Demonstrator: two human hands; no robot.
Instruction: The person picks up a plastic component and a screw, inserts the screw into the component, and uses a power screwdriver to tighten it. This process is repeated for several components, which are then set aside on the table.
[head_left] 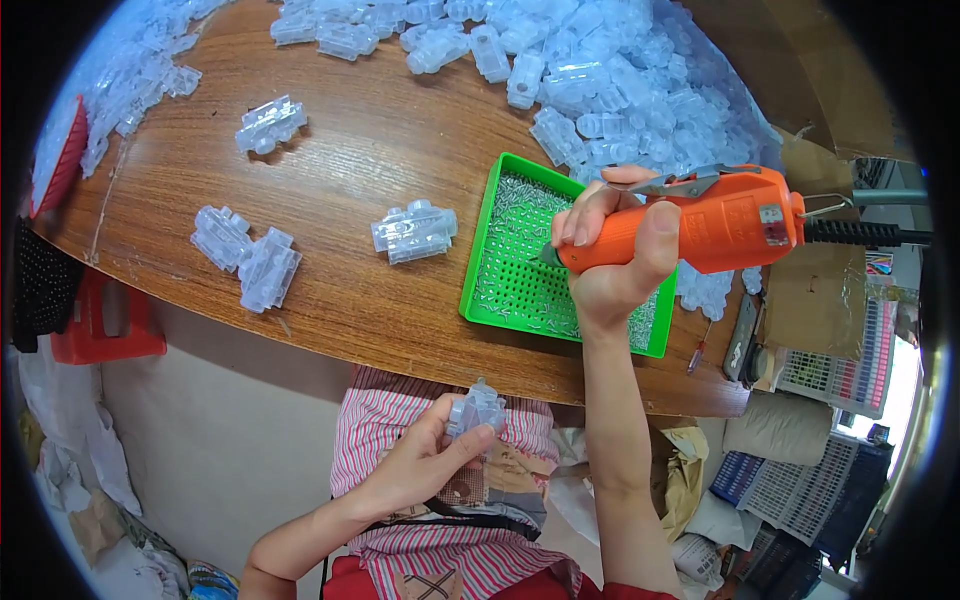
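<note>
My right hand (610, 240) is wrapped round an orange electric screwdriver (720, 215), whose tip points down into a green tray (468, 290). Loose small silver screws (530, 200) lie over the tray's perforated floor; the exact tip is hidden by the hand and tool. Over my lap, just off the table's front edge, my left hand (440, 450) grips a clear plastic housing (478, 408) between thumb and fingers. A similar housing (414, 232) rests left of the tray, with two touching ones (245, 255) farther left and one (271, 124) behind them.
A big heap of clear housings (600, 90) covers the back right of the wooden table (340, 180); more (120, 80) pile at far left beside a red basin (65, 165). A small screwdriver (700, 350) lies near the right edge. The power tool's black cord (860, 233) runs right.
</note>
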